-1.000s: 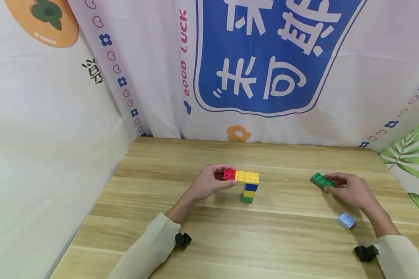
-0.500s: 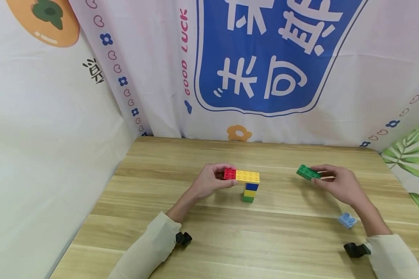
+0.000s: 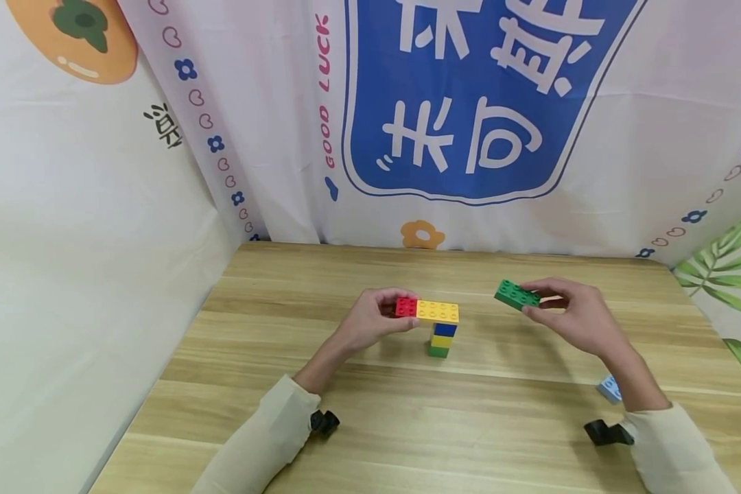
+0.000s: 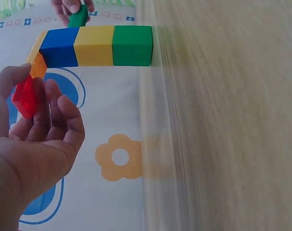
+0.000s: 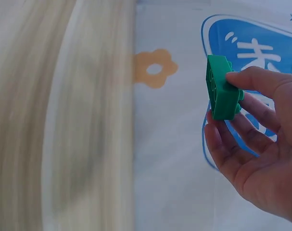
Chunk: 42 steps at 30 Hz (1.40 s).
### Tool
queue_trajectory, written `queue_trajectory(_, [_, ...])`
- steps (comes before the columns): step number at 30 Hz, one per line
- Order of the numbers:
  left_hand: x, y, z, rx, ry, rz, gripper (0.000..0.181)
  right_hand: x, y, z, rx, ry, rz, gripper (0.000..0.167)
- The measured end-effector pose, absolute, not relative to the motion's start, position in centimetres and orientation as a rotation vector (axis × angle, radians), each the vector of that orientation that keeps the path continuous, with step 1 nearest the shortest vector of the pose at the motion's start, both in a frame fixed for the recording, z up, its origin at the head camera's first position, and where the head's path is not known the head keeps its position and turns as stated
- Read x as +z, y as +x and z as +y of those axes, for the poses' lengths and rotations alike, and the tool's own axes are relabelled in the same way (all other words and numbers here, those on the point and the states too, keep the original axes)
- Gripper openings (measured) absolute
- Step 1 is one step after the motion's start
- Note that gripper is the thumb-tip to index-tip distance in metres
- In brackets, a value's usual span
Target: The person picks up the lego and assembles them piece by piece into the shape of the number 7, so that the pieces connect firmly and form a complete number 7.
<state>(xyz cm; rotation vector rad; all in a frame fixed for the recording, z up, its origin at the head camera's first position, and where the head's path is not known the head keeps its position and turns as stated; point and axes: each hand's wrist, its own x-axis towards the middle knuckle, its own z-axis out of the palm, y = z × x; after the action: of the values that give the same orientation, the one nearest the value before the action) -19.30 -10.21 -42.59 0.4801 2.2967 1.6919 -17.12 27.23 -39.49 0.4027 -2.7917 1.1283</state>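
Observation:
My left hand [image 3: 373,321] pinches a red brick [image 3: 406,307] at the left end of a small brick build. That red brick adjoins a long yellow brick [image 3: 438,311], which lies flat across the top of an upright column. Below it the column runs blue [image 4: 60,48], yellow [image 4: 94,46] and green [image 4: 132,45], with the green brick on the table. To the right, my right hand [image 3: 577,314] grips a long green brick [image 3: 516,295] by its right end, between thumb and fingers. This brick is raised off the table, apart from the build; its hollow underside shows in the right wrist view.
A light blue brick [image 3: 609,389] lies on the wooden table [image 3: 469,425], partly hidden behind my right forearm. Printed cloth [image 3: 284,137] hangs along the table's far edge and left side. A black wrist camera sits on each cuff.
My right hand has lifted the long green brick off the table and carried it left toward the build. The right forearm now partly covers the light blue brick. My left hand stays in place.

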Motion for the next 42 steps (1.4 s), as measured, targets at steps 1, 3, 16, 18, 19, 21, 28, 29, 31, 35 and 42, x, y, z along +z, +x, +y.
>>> queue_trajectory(1, [-42.6, -19.3, -10.2, 1.693, 0.482, 2.297, 0.038, -39.4, -17.1, 26.9, 1.137, 0.414, -2.788, 0.038])
queue_trajectory(3, [-42.6, -19.3, -10.2, 1.692, 0.486, 2.298, 0.038, -39.2, -17.1, 26.3, 1.149, 0.448, -2.770, 0.038])
queue_trajectory(16, [-42.5, -19.3, -10.2, 1.705, 0.495, 2.282, 0.038, -38.0, -17.3, 22.2, 1.169, 0.632, -2.650, 0.034])
queue_trajectory(18, [-42.6, -19.3, -10.2, 1.709, 0.494, 2.279, 0.039, -37.8, -17.4, 21.6, 1.185, 0.653, -2.642, 0.034])
queue_trajectory(19, [-42.6, -19.3, -10.1, 1.709, 0.494, 2.277, 0.039, -37.7, -17.4, 21.3, 1.193, 0.661, -2.639, 0.034])
queue_trajectory(21, [-42.6, -19.3, -10.2, 1.710, 0.495, 2.277, 0.038, -37.6, -17.4, 20.8, 1.208, 0.672, -2.635, 0.034])
queue_trajectory(28, [-42.7, -19.4, -10.2, 1.721, 0.518, 2.268, 0.039, -37.3, -17.5, 19.1, 1.268, 0.708, -2.633, 0.034])
queue_trajectory(29, [-42.6, -19.3, -10.3, 1.723, 0.520, 2.266, 0.038, -37.3, -17.6, 18.9, 1.275, 0.717, -2.633, 0.035])
queue_trajectory(31, [-42.6, -19.3, -10.3, 1.729, 0.527, 2.261, 0.038, -37.3, -17.6, 18.4, 1.281, 0.732, -2.636, 0.035])
queue_trajectory(35, [-42.6, -19.3, -10.3, 1.731, 0.538, 2.255, 0.039, -37.3, -17.7, 17.4, 1.274, 0.783, -2.633, 0.036])
queue_trajectory(42, [-42.5, -19.3, -10.3, 1.734, 0.540, 2.253, 0.042, -37.5, -17.7, 15.9, 1.289, 0.858, -2.619, 0.035])
